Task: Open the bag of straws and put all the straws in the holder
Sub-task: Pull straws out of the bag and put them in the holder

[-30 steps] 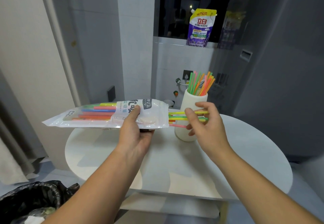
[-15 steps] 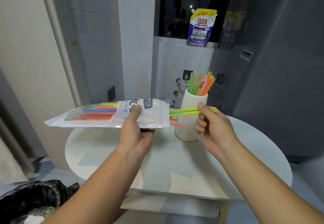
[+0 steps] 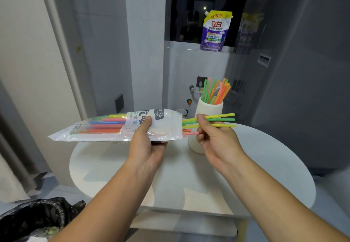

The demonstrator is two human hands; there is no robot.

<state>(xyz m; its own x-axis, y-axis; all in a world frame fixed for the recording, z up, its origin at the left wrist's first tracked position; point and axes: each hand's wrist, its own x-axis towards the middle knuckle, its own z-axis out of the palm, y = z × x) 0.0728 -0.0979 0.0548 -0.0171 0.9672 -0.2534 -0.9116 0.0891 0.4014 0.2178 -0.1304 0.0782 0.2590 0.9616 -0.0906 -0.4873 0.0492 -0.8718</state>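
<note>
Head view: the left hand [image 3: 146, 143] grips the bag [image 3: 113, 126] level above the table [image 3: 265, 166]. Just right of its mouth, the right hand [image 3: 214, 137] pinches three straws [image 3: 225, 120] half drawn out. The holder [image 3: 208, 109] stands behind that hand, straws upright inside.

Yellow and green straws [image 3: 221, 120] out front, orange, green and pink in the white holder [image 3: 208, 109], clear white-printed bag [image 3: 117, 126], purple pouch [image 3: 216, 31].
</note>
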